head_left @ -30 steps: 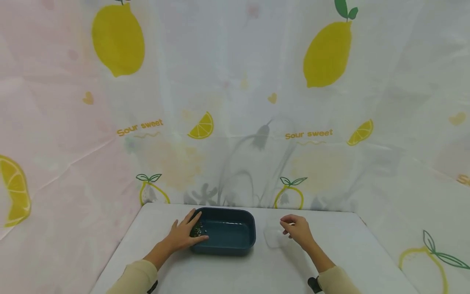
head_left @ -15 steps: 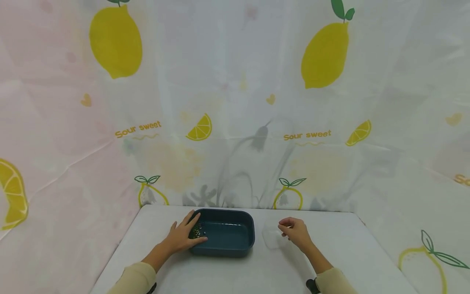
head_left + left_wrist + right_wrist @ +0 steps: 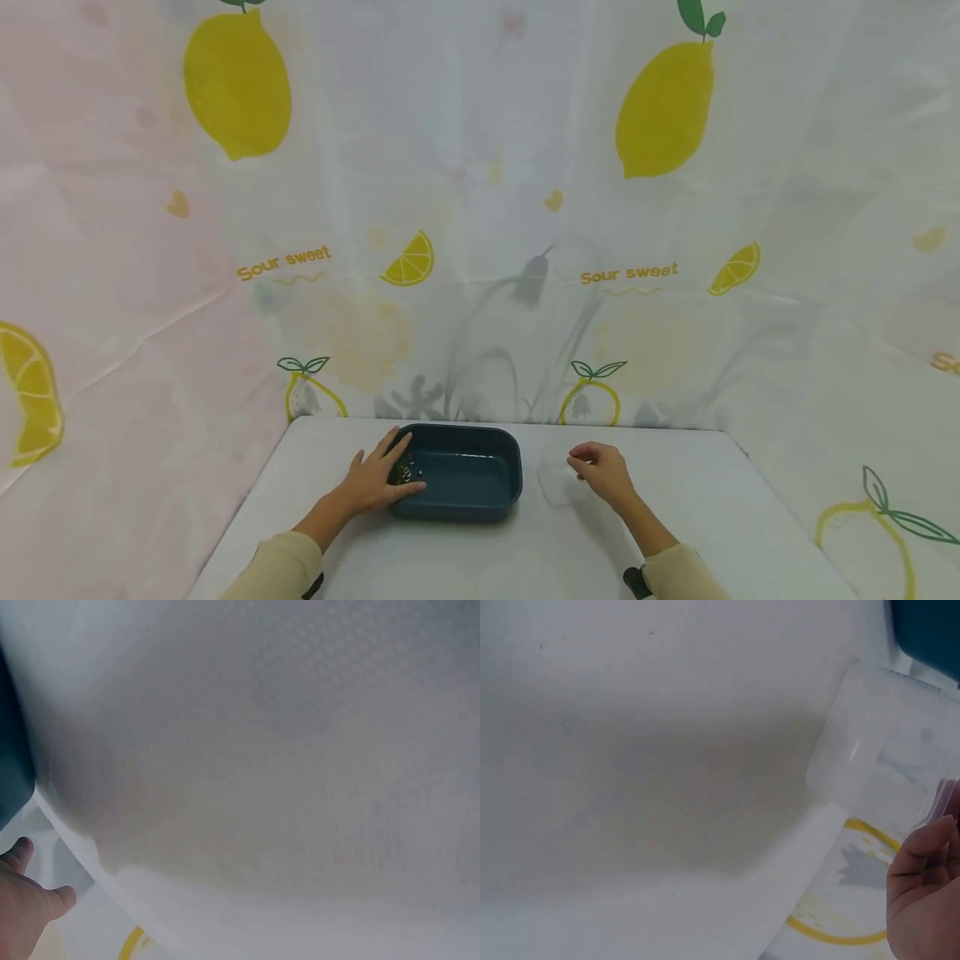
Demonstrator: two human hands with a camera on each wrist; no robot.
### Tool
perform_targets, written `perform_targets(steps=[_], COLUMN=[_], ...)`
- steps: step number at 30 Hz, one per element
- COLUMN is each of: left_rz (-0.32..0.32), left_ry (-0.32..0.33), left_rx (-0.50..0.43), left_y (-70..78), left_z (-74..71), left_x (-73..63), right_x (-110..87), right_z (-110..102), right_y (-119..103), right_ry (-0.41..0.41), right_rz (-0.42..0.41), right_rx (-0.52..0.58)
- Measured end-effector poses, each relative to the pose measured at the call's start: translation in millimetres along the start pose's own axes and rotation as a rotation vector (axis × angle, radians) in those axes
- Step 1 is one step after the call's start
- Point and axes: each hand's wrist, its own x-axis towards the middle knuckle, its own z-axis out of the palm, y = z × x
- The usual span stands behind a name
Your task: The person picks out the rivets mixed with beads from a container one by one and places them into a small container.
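Observation:
A dark blue rectangular dish point(image 3: 468, 510) sits on the white table. Over its left end my left hand point(image 3: 367, 483) rests with fingers spread, the thumb along the near rim and fingertips at the far rim. Under that hand, inside the dish, lies a cluster of small green and shiny pieces point(image 3: 403, 471), partly hidden by the fingers; one small bit lies just right of them. To the right of the dish stands a clear plastic container point(image 3: 874, 742). My right hand point(image 3: 606, 477) pinches at its rim with thumb and fingertips.
The white table point(image 3: 457, 558) ends at the back against a lemon-print curtain point(image 3: 480, 208), which also hangs along both sides. In the right wrist view a corner of the blue dish point(image 3: 930, 634) shows close beyond the clear container.
The head view shifts very slightly. Both hands, the dish and the clear container stay essentially where they were.

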Motion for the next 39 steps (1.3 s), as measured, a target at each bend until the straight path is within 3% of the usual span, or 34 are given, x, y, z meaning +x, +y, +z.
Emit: perform_targets(steps=[9, 16, 24, 39], left_rz=[0.004, 0.007, -0.009, 0.019], left_ry=[0.016, 0.018, 0.002, 0.024], left_rx=[-0.013, -0.010, -0.001, 0.007], left_y=[1.3, -0.1, -0.7, -0.2], left_z=[-3.8, 1.6, 3.4, 1.0], left_x=[-4.1, -1.9, -0.7, -0.5], right_x=[-2.6, -8.3, -8.5, -8.9], right_z=[6.3, 8.7, 7.0, 8.9], right_y=[-3.1, -1.8, -0.1, -2.5], right_ry=[0.055, 0.123, 0.122, 0.165], right_rz=[-0.006, -0.021, -0.018, 0.048], right_rx=[-0.028, -0.056, -0.051, 0.030])
